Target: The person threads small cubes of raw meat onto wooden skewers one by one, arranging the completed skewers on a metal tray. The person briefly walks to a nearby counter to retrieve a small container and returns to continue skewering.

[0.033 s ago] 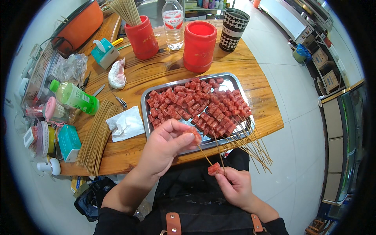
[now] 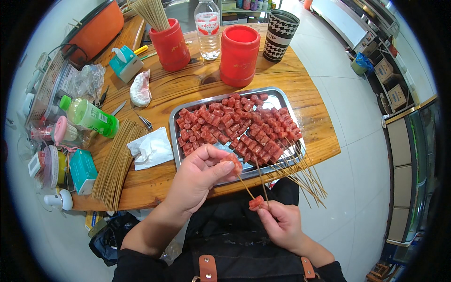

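Note:
A thin wooden skewer (image 2: 246, 187) slants between my two hands above the tray's near edge. My left hand (image 2: 192, 181) is closed, thumb and forefinger pinching a red sausage piece (image 2: 235, 163) at the skewer's upper end. Lower down, another red sausage piece (image 2: 256, 202) sits at the fingertips of my closed right hand (image 2: 283, 224), by the skewer's other end. A metal tray (image 2: 278, 97) beyond holds many cut sausage pieces (image 2: 211, 117) on its left. Filled skewers lie at its right, their bare sticks (image 2: 303, 181) jutting over the near edge.
Left of the tray lie a white tissue (image 2: 150, 149) and a bundle of skewers (image 2: 114, 164). Behind stand two red cups (image 2: 240, 56), a water bottle (image 2: 207, 30) and a patterned cup (image 2: 280, 37). A green bottle (image 2: 91, 117) and a knife (image 2: 119, 108) lie farther left.

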Demonstrator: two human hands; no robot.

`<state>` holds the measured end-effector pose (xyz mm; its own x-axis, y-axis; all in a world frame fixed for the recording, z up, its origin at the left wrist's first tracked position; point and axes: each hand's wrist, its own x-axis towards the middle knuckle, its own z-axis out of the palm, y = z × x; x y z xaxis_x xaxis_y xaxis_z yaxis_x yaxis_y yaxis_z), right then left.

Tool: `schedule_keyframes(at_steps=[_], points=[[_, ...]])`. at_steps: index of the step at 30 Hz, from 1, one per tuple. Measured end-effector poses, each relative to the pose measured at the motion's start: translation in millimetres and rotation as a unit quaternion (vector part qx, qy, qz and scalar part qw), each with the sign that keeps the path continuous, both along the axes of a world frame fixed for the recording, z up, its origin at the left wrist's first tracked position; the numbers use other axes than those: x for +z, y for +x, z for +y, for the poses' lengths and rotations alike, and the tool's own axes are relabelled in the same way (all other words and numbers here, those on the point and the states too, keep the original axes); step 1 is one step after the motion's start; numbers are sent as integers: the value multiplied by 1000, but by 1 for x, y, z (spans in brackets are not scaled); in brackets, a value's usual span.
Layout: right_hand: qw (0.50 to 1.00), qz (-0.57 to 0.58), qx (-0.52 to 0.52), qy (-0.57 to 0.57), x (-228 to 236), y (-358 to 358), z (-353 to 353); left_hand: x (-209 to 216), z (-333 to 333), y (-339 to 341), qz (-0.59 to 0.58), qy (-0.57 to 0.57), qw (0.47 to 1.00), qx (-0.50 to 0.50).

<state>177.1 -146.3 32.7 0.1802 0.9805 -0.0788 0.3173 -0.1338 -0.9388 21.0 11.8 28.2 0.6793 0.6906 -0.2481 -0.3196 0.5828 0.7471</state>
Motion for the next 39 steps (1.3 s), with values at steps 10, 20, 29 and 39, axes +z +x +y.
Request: schedule_keyframes(at_steps=[10, 20, 29, 39], points=[[1000, -13, -3, 25, -2, -7, -3, -1, -11, 0, 36, 1, 999, -6], [998, -44, -1, 53, -1, -13, -3, 0, -16, 0, 12, 0, 1000, -9], [997, -43, -16, 63, -2, -13, 0, -5, -38, 7, 25, -21, 995, -92], [991, 124, -16, -54, 7, -2, 6, -5, -32, 7, 17, -29, 999, -39]])
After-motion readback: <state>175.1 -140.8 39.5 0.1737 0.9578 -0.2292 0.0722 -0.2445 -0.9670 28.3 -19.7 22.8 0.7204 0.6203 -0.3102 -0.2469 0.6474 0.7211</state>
